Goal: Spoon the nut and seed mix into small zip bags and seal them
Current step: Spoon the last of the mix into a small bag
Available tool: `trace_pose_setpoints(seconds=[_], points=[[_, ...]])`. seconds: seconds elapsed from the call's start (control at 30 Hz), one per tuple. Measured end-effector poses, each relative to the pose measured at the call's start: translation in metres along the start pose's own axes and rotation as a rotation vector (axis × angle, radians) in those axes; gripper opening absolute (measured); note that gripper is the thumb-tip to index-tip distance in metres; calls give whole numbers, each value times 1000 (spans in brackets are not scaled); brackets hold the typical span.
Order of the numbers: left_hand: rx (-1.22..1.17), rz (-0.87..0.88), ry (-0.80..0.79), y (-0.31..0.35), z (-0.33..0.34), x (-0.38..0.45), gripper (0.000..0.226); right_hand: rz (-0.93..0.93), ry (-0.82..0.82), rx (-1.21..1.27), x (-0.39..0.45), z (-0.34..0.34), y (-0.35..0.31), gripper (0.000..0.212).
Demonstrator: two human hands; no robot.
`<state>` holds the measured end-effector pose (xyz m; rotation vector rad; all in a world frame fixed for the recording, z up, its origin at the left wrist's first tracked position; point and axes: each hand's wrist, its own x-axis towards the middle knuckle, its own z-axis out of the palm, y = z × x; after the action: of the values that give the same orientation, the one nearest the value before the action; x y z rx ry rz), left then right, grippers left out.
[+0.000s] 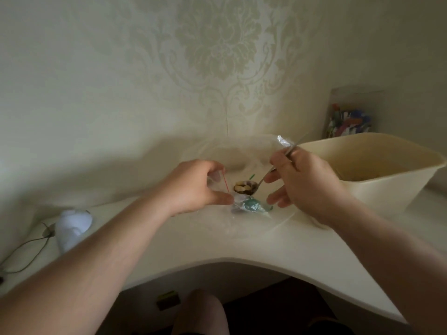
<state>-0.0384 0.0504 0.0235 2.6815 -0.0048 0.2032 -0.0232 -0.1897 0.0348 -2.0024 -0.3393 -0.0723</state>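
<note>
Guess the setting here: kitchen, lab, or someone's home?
Likely a home room, at a desk: patterned damask wallpaper, a curved cream desk with a cable, and a clear container of colourful bits in the corner.

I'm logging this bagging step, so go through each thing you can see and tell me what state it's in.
left hand: pinching the small zip bag's mouth
small zip bag: open, red zip strip visible
right hand: gripping the spoon's handle
spoon: loaded with nut and seed mix, beside the bag's mouth
cream tub: open-topped, contents barely visible
clear bag by the wall: upright, holding coloured pieces
</note>
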Motion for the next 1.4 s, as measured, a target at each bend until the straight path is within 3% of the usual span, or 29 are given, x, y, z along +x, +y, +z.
trace_pose_setpoints(seconds=[0.1, 0.23, 0.33, 0.43, 0.53, 0.63, 1.0, 1.17, 1.33, 1.4], points=[[32, 33, 106, -2, 10, -6, 72, -37, 37, -51, -6, -11, -11, 25], [-113, 22, 272, -4, 34, -11, 50, -94, 80, -66, -9, -21, -20, 24], [-98, 68, 354, 0, 44, -8, 54, -106, 94, -36, -7, -29, -26, 27], [-171, 20, 293, 9, 48, -4, 52, -130, 110, 5, -5, -37, -34, 27], [-418, -120, 186, 7, 59, 2, 57, -144, 121, -10, -3, -41, -39, 27], [-530, -190, 144, 3, 72, 8, 44, -159, 84, -48, -2, -40, -43, 27], [-713, -170, 106, 15, 76, 13, 24, -265, -126, -347, -1, -29, -58, 26], [-645, -168, 140, 14, 74, 19, 36, -392, -126, -509, 1, -31, -59, 26], [-451, -133, 195, 22, 70, 26, 82, -542, -127, -638, 4, -29, -61, 26], [-410, -131, 208, 26, 68, 27, 89, -603, -107, -702, 6, -29, -63, 30]])
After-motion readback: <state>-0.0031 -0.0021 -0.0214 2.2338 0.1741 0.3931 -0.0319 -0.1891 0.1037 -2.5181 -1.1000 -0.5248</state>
